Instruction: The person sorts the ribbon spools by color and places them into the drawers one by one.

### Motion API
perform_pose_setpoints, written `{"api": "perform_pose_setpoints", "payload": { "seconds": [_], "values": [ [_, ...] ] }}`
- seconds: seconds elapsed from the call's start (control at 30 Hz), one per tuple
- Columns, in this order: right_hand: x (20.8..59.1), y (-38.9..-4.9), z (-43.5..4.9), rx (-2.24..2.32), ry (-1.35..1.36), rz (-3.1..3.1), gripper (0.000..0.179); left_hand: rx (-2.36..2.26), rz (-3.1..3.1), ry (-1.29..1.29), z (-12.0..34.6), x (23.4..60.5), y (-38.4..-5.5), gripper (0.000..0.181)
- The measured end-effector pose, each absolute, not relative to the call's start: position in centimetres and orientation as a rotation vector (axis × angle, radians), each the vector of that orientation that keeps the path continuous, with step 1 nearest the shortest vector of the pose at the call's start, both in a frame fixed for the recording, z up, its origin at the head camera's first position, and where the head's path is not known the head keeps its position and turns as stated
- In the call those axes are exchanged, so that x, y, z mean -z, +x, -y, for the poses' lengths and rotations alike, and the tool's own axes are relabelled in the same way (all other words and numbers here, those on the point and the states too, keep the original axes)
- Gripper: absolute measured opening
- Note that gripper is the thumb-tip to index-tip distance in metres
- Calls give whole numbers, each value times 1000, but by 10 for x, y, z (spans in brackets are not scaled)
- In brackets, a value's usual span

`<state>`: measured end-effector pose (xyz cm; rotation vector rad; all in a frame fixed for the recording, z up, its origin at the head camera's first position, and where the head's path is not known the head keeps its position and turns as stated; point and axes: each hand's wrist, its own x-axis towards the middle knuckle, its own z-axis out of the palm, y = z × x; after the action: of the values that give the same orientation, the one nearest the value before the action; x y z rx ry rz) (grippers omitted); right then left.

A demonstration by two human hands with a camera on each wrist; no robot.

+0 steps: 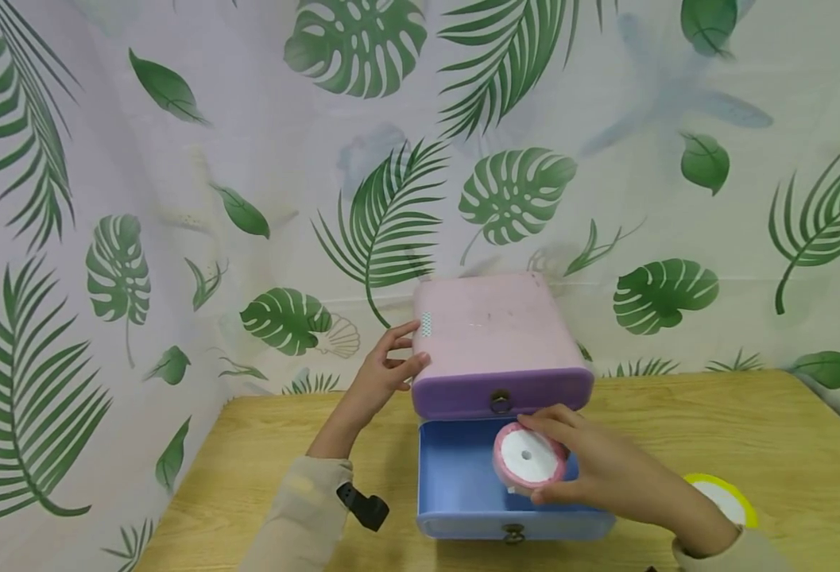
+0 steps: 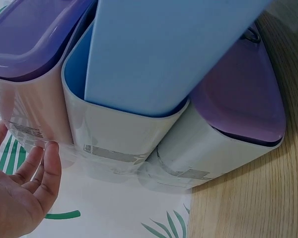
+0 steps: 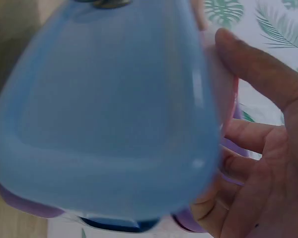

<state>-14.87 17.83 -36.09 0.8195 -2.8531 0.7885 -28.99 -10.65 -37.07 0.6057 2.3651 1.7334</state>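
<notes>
My right hand [image 1: 584, 461] pinches a spool of pink ribbon [image 1: 527, 454] with a white face and a small centre hole. The spool is tilted over the pulled-out blue drawer [image 1: 455, 469], partly inside its outline. In the right wrist view, the blue drawer front [image 3: 109, 114] covers part of the ribbon spool [image 3: 222, 82], with the thumb on its face. My left hand [image 1: 384, 369] rests its spread fingers against the side of the pink top unit [image 1: 491, 326], whose purple drawer front [image 1: 455, 395] is closed. The left wrist view shows the left hand [image 2: 25, 188] beside that unit.
Below the blue drawer sits another unit with a purple front [image 2: 243, 94]. A yellow-rimmed spool [image 1: 723, 496] lies on the wooden table [image 1: 784, 445], right of the drawers and partly behind my right forearm. A leaf-patterned cloth [image 1: 591, 199] hangs behind the stack.
</notes>
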Motion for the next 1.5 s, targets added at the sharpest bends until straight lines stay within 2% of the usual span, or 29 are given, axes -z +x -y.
{"api": "perform_pose_setpoints", "payload": {
  "seconds": [0.37, 0.77, 1.03, 1.23, 1.5],
  "values": [
    [377, -161, -165, -736, 825, 2995, 78, -1731, -2362, 611, 103, 370, -288, 60],
    [380, -161, -166, -763, 811, 2977, 61, -1738, -2364, 617, 101, 369, -288, 59],
    [366, -139, -185, -1090, 806, 2828, 46, -1730, -2375, 627, 102, 368, -288, 60],
    [371, -120, -207, -1285, 853, 2739, 30, -1729, -2375, 624, 104, 368, -288, 59],
    [388, -110, -229, -1776, 1194, 2735, 36, -1731, -2375, 618, 105, 369, -288, 59]
  ]
}}
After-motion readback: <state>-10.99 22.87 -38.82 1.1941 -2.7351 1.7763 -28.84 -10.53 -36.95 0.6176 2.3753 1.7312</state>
